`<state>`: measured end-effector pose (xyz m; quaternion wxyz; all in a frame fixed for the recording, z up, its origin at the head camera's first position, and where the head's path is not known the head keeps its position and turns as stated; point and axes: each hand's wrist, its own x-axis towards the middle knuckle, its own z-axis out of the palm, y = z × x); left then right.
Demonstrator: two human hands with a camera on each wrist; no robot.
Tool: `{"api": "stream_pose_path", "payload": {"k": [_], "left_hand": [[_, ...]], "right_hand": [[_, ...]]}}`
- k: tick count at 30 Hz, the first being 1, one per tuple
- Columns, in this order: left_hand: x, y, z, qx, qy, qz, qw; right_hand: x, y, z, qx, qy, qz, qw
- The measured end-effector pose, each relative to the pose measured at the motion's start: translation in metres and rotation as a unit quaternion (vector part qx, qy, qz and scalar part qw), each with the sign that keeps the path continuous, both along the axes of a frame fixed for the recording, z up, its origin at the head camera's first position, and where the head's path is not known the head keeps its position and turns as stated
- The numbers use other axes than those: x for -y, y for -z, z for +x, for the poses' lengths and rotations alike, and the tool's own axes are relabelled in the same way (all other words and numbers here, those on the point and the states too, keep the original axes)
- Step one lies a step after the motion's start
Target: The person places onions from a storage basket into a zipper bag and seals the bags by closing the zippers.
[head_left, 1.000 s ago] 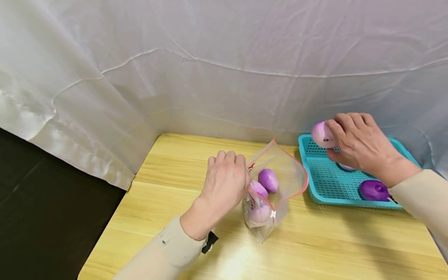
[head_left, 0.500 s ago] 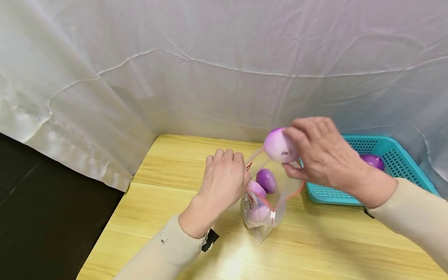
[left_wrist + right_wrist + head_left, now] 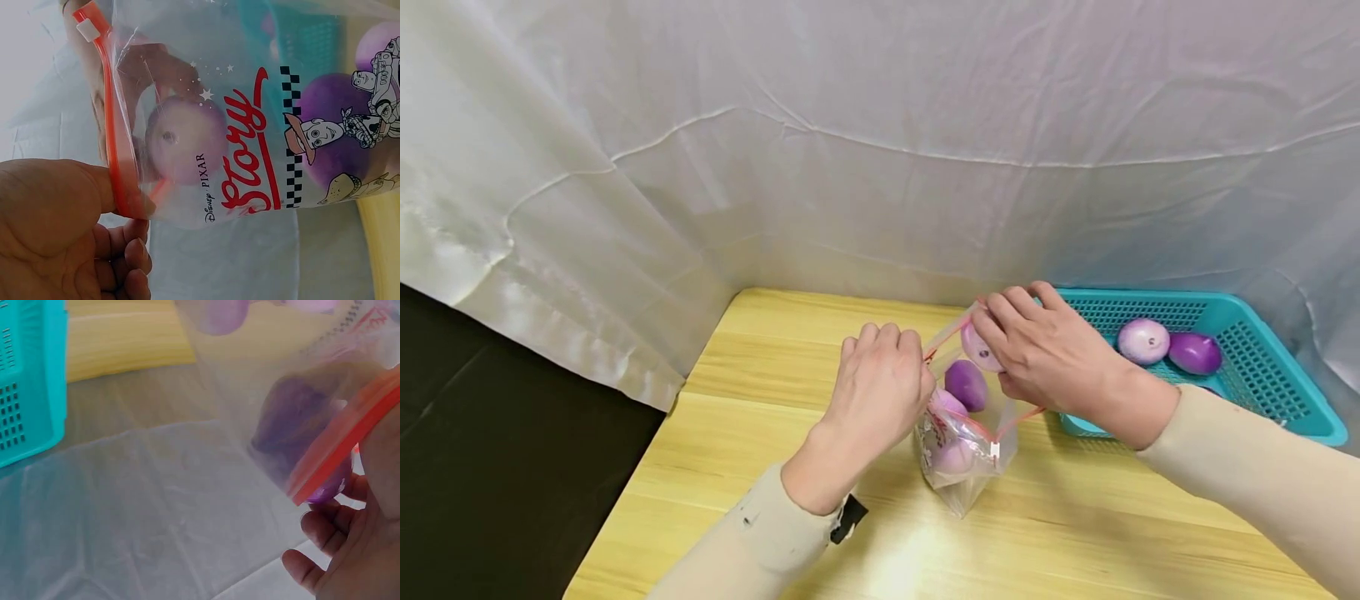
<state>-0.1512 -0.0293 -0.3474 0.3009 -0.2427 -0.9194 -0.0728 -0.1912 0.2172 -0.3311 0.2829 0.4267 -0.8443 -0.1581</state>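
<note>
My left hand (image 3: 880, 383) pinches the red zip edge of a clear slider bag (image 3: 244, 156), printed with "Story" lettering and cartoon figures. The bag's mouth gapes, and a white slider (image 3: 995, 451) sits at its near corner. Inside lie a dark purple egg-shaped piece (image 3: 966, 385) and paler ones (image 3: 953, 457) below it. My right hand (image 3: 1048, 354) is at the bag's mouth, its fingers holding a pale purple egg-shaped piece (image 3: 981, 348) with a small dark spot. That piece (image 3: 187, 139) shows through the plastic in the left wrist view, and the hand partly covers it in the head view.
A turquoise perforated basket (image 3: 1273, 358) stands right of the bag, holding a pale piece (image 3: 1143, 341) and a dark purple one (image 3: 1195, 353). The wooden table (image 3: 752, 367) meets a pale cloth curtain (image 3: 865, 208) behind; its left edge drops to a black area (image 3: 490, 433).
My right hand has carried the pale purple piece left from above the basket and down into the bag's mouth. The left hand keeps its pinch on the bag's edge, nearly still.
</note>
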Motion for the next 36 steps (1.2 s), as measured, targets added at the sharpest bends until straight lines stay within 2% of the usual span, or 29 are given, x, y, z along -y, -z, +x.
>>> {"api": "stream_pose_path", "payload": {"k": [4,10,14,19,25,30,33,36], "left_hand": [[0.001,0.0,0.0,0.015,0.0,0.002,0.9999],[0.006,0.001,-0.002,0.028,-0.01,0.009,0.9995],[0.01,0.0,-0.003,0.028,-0.022,0.014,0.9993],[0.012,-0.001,-0.002,0.039,-0.034,0.008,0.9986],[0.011,-0.005,-0.001,0.055,-0.034,0.002,0.9979],[0.002,-0.008,-0.001,0.067,-0.007,0.018,0.9976],[-0.003,-0.009,-0.001,0.053,-0.004,0.029,0.9982],[-0.004,-0.009,0.0,0.027,-0.022,0.016,0.9993]], "right_hand": [[0.007,0.001,0.001,-0.019,0.019,-0.007,0.9996],[0.008,-0.001,0.003,-0.045,0.024,-0.054,0.9972],[0.002,-0.003,0.005,-0.029,0.045,-0.074,0.9958],[-0.011,-0.008,0.011,-0.015,0.076,-0.125,0.9892],[-0.016,-0.007,0.014,-0.014,0.065,-0.157,0.9853],[-0.009,-0.004,0.017,0.002,0.046,-0.183,0.9821],[-0.005,-0.006,0.017,-0.003,0.044,-0.2,0.9788],[-0.002,-0.009,0.017,0.0,0.054,-0.214,0.9754]]}}
